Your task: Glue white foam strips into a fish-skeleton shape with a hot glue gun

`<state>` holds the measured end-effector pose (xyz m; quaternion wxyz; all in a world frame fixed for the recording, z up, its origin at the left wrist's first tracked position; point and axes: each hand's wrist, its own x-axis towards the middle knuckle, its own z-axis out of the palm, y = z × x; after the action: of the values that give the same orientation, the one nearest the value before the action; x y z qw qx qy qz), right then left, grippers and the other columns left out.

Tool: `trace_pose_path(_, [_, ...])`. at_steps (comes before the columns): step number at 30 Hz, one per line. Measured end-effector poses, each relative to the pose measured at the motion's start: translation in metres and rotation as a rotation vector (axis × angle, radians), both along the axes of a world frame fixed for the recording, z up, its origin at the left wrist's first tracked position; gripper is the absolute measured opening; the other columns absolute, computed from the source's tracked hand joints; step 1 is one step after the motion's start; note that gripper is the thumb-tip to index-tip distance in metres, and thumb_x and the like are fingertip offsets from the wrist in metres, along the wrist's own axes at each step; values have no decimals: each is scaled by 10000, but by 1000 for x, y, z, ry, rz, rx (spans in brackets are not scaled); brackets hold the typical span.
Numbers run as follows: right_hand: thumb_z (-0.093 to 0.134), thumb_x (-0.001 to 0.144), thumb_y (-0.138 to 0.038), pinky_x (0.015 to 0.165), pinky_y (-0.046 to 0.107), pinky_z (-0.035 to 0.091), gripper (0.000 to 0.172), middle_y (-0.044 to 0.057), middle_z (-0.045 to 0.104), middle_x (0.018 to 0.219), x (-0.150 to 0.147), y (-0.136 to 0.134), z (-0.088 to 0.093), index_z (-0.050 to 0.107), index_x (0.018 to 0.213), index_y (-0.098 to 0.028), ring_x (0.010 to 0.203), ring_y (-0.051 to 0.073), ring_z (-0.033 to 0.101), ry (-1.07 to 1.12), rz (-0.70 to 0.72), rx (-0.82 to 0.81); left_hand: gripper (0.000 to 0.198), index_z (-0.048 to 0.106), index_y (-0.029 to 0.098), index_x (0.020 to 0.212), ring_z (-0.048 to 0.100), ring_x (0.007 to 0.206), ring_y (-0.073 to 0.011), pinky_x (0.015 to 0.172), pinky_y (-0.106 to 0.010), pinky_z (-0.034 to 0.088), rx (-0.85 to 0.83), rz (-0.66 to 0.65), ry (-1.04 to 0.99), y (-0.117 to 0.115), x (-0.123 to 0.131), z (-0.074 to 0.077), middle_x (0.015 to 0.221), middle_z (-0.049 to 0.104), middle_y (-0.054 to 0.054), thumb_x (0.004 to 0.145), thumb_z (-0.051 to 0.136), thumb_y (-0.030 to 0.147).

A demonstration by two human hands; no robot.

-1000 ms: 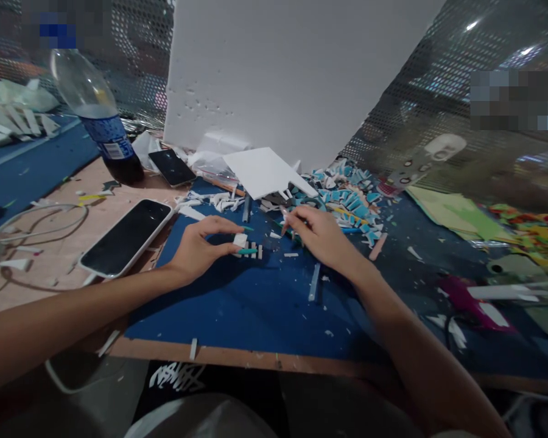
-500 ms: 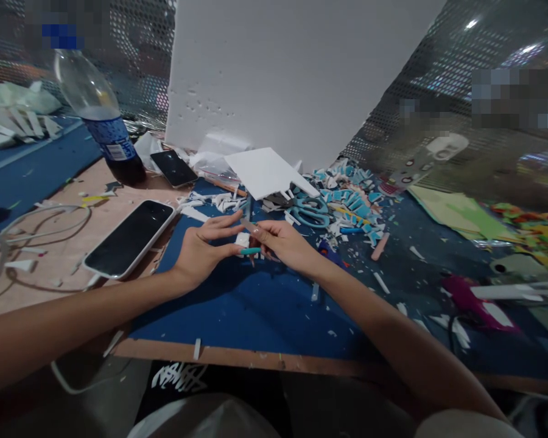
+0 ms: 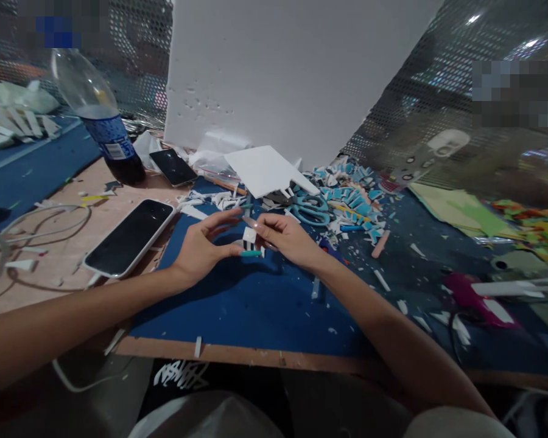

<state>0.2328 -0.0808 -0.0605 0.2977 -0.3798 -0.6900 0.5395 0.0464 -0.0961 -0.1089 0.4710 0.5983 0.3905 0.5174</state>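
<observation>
Blue mat [image 3: 251,310], your left hand [image 3: 198,248] and right hand [image 3: 288,239] bracketing a white piece [image 3: 249,233] at twelve o'clock, fingers curled, grip unclear.

1. On my left I see a bottle [image 3: 109,139] with dark drink inside.
2. Nearer me lies a white-edged phone [image 3: 130,238].
3. A black phone [image 3: 173,166] lies just beside the bottle.
4. A big white board [image 3: 274,73] stands at the back.
5. Green papers [image 3: 461,210] lie on my right.
</observation>
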Motion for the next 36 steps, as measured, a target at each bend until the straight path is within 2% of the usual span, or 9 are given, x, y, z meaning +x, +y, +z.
trace_pose_path(2, [523, 846, -477, 494, 230, 340, 365, -29, 531, 574, 9, 1, 2, 513, 649, -171, 480, 71, 421, -37, -41, 25, 698, 526, 200, 1158, 553, 1088, -257, 939, -432, 476, 43, 16, 170, 4, -5, 1, 1209, 565, -100, 544, 822, 349])
trace_pose_path(6, [509, 860, -465, 553, 257, 393, 347, -8, 565, 608, 31, 4, 3, 514, 659, -183, 521, 99, 488, -191, -116, 53, 727, 467, 164, 1124, 460, 1124, -312, 922, -484, 444, 147, 10, 660, 11, -11, 0, 1155, 513, -125, 530, 813, 399])
trace_pose_path(9, [476, 879, -459, 634, 286, 420, 349, 7, 578, 627, 44, 7, 0, 515, 663, -187, 597, 131, 546, -311, -126, 125, 732, 421, 159, 1157, 424, 1140, -327, 915, -490, 431, 164, -28, 812, 12, -8, -2, 1137, 509, -128, 570, 790, 394])
trace_pose_path(14, [413, 914, -424, 652, 299, 407, 355, 26, 594, 649, 50, 10, -6, 522, 677, -184, 629, 150, 559, -467, -137, 215, 722, 400, 138, 1209, 453, 1097, -328, 892, -479, 424, 100, -54, 858, 15, -1, -2, 1089, 546, -131, 618, 753, 355])
trace_pose_path(20, [398, 922, -417, 598, 282, 382, 359, 37, 584, 688, 47, 7, -7, 509, 673, -183, 596, 139, 519, -519, -117, 186, 639, 453, 155, 1173, 488, 1050, -315, 859, -447, 431, 45, -63, 812, 17, -3, -1, 1016, 570, -104, 622, 730, 321])
trace_pose_path(25, [412, 926, -357, 573, 273, 349, 334, 24, 555, 644, 45, 7, -8, 496, 653, -182, 564, 126, 482, -570, -105, 200, 626, 456, 162, 1167, 521, 996, -286, 831, -422, 447, 52, -70, 798, 15, -11, -3, 1021, 576, -99, 622, 727, 310])
trace_pose_path(31, [406, 928, -378, 576, 273, 345, 349, 14, 536, 621, 41, 7, -7, 496, 650, -186, 553, 129, 475, -571, -52, 189, 616, 480, 187, 1151, 542, 979, -284, 786, -390, 471, 68, -95, 809, 18, -20, -1, 996, 595, -85, 606, 737, 315])
trace_pose_path(36, [392, 931, -391, 585, 276, 347, 365, 17, 538, 617, 35, 6, -8, 499, 651, -183, 549, 134, 480, -593, -25, 174, 523, 532, 208, 1089, 533, 974, -292, 740, -376, 480, 105, -111, 848, 26, -29, -1, 960, 604, -80, 623, 729, 341])
